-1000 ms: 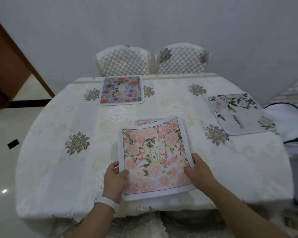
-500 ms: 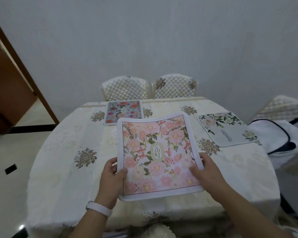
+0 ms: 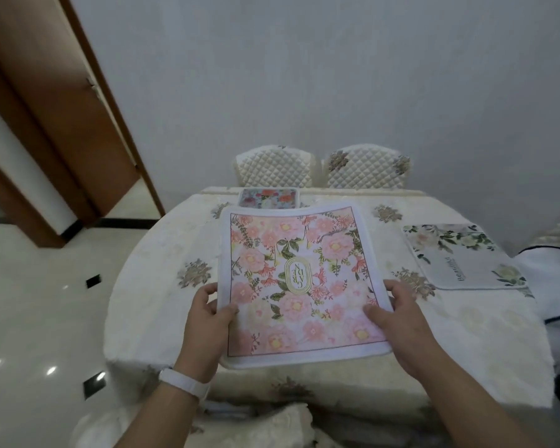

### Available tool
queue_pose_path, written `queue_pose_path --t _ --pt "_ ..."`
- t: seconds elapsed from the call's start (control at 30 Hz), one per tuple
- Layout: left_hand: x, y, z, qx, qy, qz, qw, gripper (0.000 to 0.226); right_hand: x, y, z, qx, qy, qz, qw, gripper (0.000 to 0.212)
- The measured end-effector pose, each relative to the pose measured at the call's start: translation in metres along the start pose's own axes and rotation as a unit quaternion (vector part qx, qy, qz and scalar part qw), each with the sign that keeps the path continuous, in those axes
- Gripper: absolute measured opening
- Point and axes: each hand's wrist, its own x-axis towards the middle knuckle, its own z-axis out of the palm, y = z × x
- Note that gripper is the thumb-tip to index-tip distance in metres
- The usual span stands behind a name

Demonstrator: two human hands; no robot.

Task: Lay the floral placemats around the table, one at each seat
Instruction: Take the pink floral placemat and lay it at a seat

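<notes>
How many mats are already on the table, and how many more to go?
Two are down: a blue floral mat at the far side before the left quilted chair, and a white mat with green leaves on the right. The pink floral mat is held up by the left hand and right hand. The right quilted chair has no mat yet; other seats are out of view.

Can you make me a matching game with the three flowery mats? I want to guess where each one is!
Things:
1. pink mat
2. blue mat
3. white mat with green leaves

Places:
A. lying on the right side of the table
B. held up in the left hand and right hand
C. lying at the far edge, in front of a quilted chair

Pairs: 1-B, 2-C, 3-A
</notes>
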Motion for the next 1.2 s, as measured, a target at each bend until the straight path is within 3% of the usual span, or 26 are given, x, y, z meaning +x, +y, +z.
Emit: queue_pose_path --t 0.2,0.6,0.93,1.2 --pt "-0.046 -0.013 -0.032 0.008 0.091 -0.020 0.996 0.032 0.002 0.012 0.043 0.013 -0.088 0.018 0.996 0.030" --pt "-0.130 -0.011 -0.220 -0.056 0.297 -0.017 0.953 0.032 -0.060 -0.044 0.220 -0.017 -0.272 -0.063 0.960 0.033" --pt "-0.146 -0.049 -0.427 -0.092 0.319 -0.014 0.943 0.032 -0.159 -0.078 0.413 -0.023 -0.312 -0.045 0.949 0.031" --pt "-0.167 -0.075 -0.596 -0.133 0.338 -0.026 0.932 0.030 -0.244 -0.110 0.561 -0.074 -0.335 -0.083 0.935 0.030"
